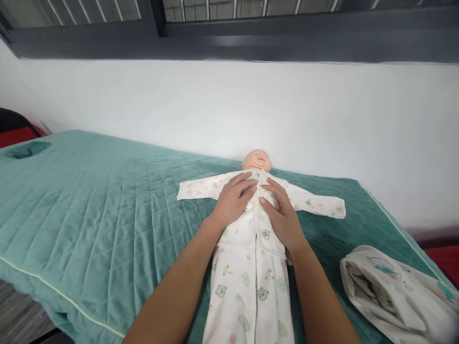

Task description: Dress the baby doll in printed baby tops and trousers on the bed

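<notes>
A baby doll (256,159) lies on its back on a teal quilted bed (89,200), its head toward the wall. It wears a white sleepsuit (251,282) printed with small green bears, sleeves spread out to both sides. My left hand (234,196) lies flat on the left side of the doll's chest, fingers stretched toward the button line. My right hand (281,212) rests flat on the right side of the chest, thumb near a button. Neither hand holds anything.
A folded white cloth with a printed pattern (394,291) lies on the bed at the right. The white wall (251,110) runs close behind the doll's head. A face hole (27,149) sits at the bed's far left end.
</notes>
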The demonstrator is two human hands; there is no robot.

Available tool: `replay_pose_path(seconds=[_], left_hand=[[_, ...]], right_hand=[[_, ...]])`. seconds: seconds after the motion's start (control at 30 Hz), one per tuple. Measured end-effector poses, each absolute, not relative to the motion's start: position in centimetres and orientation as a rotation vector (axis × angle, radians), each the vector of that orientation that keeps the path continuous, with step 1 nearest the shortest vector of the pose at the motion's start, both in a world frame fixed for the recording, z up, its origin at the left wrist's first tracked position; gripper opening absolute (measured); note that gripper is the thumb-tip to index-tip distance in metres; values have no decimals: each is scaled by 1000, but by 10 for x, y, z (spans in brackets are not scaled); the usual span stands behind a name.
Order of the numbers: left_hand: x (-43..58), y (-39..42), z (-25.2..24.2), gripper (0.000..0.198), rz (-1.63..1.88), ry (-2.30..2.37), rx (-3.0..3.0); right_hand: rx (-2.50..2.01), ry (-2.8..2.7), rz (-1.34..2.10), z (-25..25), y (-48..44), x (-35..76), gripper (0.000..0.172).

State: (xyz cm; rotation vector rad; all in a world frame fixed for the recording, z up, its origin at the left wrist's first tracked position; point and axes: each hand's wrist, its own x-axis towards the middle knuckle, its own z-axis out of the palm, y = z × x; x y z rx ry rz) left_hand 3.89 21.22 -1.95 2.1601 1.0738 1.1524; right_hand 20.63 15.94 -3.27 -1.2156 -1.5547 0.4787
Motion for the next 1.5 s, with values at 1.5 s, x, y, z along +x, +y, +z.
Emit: replay_pose_path(seconds=[1.5], left_hand=[[40,210,-11,29,1119,1004,2409]], right_hand=[[-1249,-1294,656,-24,152,196,19]])
